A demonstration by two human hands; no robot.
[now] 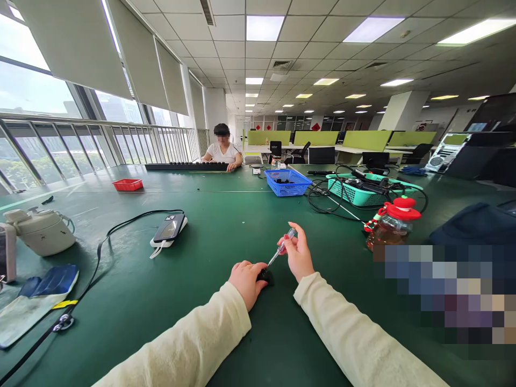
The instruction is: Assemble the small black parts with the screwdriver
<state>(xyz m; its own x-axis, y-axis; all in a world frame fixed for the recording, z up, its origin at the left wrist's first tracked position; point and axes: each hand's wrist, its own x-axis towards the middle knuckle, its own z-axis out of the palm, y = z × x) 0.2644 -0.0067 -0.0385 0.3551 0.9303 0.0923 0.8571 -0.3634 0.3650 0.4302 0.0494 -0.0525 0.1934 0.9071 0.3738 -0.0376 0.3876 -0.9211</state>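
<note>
I see the left hand (244,282) pinching a small black thing (264,276) at its fingertips; the right hand (299,255) curls round a clear screwdriver (287,241). Green table (181,290), bright room (229,50).

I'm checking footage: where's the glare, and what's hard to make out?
Head view: windows and ceiling lights glare; head view: table shines at left; head view: mosaic hides some of the right side; head view: dark part by the screwdriver shows little detail.
</note>
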